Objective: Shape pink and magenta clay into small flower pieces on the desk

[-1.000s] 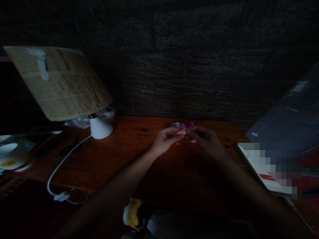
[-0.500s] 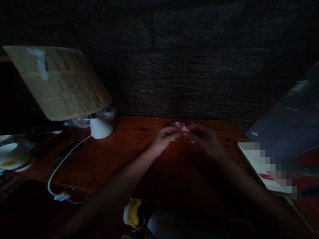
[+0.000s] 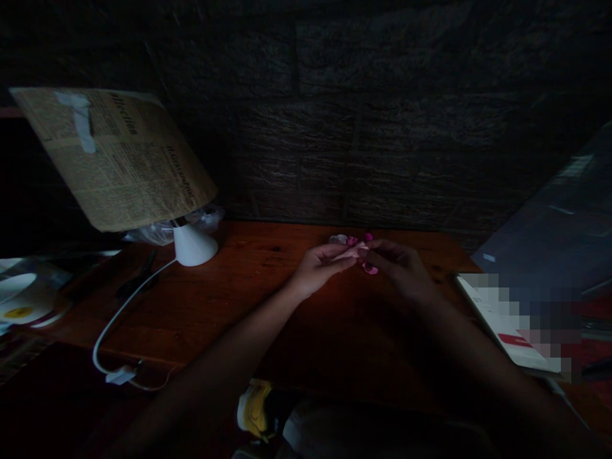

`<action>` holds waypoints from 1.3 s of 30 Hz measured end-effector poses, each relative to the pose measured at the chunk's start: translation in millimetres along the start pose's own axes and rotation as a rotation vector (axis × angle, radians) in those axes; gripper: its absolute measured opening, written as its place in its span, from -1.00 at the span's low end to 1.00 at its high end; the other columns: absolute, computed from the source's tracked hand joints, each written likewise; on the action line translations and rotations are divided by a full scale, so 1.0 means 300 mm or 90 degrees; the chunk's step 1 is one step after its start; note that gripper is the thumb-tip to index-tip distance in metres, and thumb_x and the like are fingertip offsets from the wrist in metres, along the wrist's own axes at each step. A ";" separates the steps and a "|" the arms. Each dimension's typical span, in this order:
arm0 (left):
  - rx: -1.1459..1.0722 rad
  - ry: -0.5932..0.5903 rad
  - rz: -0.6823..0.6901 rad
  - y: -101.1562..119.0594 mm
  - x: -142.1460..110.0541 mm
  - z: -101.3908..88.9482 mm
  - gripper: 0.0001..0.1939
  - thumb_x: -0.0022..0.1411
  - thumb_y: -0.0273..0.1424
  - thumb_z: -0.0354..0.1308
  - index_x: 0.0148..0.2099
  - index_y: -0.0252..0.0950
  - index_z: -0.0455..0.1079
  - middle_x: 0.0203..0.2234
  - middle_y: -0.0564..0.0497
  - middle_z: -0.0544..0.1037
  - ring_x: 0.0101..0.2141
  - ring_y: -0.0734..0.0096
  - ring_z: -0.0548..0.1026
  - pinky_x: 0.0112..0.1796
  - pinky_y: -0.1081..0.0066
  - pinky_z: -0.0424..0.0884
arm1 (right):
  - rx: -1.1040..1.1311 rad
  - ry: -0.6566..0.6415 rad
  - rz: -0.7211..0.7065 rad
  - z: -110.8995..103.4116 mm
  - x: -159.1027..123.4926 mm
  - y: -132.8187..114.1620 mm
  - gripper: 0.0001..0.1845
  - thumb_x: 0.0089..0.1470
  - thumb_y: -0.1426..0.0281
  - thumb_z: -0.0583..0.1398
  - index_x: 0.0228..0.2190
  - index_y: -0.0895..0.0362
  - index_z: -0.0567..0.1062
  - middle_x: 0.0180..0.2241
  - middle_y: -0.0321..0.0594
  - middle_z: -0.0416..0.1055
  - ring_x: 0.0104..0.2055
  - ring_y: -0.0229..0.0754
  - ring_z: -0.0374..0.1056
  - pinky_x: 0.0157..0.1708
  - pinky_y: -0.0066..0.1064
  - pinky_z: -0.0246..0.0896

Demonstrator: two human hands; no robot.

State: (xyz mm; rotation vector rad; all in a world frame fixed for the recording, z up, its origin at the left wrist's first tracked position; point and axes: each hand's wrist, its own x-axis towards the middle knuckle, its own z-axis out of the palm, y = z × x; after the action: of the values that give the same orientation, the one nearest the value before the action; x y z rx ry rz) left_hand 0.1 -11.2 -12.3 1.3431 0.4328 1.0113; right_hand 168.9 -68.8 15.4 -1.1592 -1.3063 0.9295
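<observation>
Above the wooden tabletop, my left hand (image 3: 314,269) is closed, its thumb and fingers pinching a small pale pink piece (image 3: 351,252), thin and soft-looking. From the other side, the fingertips of my right hand (image 3: 399,264) close on the same piece at its right end. Whether it is a petal, paper or clay I cannot make out in the dim light. Just beyond the hands lie a darker pink piece (image 3: 352,240) and a whitish crinkled bit (image 3: 338,239). A magenta piece (image 3: 368,236) rests near the right fingers, and another pink piece (image 3: 371,269) shows below them.
A lamp with a newsprint shade (image 3: 129,159) and white base (image 3: 195,245) stands left on the table (image 3: 239,306); its cord (image 3: 112,319) hangs over the front edge. A white cup (image 3: 21,296) is far left. On the right lies a partly blurred white box-like item (image 3: 497,325). Behind is a brick-patterned wall (image 3: 315,127).
Both hands stay in nearly the same place while the fingers shift on the pale pink piece. It turns between them and now reaches a little farther right.
</observation>
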 end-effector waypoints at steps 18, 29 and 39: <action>0.089 0.050 0.057 -0.010 -0.006 -0.005 -0.68 0.03 -0.19 0.38 -0.23 -0.31 0.58 -0.26 -0.07 0.66 -0.30 0.40 0.58 -0.24 0.38 0.48 | 0.091 0.038 0.051 0.020 0.000 0.022 -0.58 -0.18 0.03 0.41 -0.46 0.13 0.57 -0.45 -0.23 0.52 -0.44 -0.26 0.40 -0.40 -0.43 0.30; 0.261 0.051 0.185 -0.011 -0.020 0.018 -0.75 0.15 -0.30 0.31 -0.13 -0.26 0.59 -0.07 -0.13 0.63 -0.04 0.23 0.56 0.05 0.22 0.42 | 0.157 0.072 0.081 0.024 0.007 0.020 -0.51 -0.28 0.07 0.46 -0.35 0.08 0.52 -0.37 -0.28 0.53 -0.40 -0.24 0.45 -0.37 -0.39 0.39; 0.082 0.024 0.092 -0.005 0.000 -0.013 -0.58 0.05 -0.19 0.38 -0.05 -0.27 0.55 -0.07 -0.13 0.63 -0.05 0.19 0.57 0.00 0.21 0.45 | -0.008 0.035 -0.124 0.023 -0.018 0.001 -0.52 -0.15 0.17 0.44 -0.17 0.01 0.49 -0.27 -0.23 0.57 -0.23 -0.13 0.49 -0.30 -0.33 0.39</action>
State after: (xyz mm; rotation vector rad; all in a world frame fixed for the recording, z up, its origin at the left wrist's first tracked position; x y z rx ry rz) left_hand -2.4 -8.8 -14.5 1.4885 0.4401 1.1461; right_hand 161.6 -73.2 13.3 -1.0389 -1.3559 0.7428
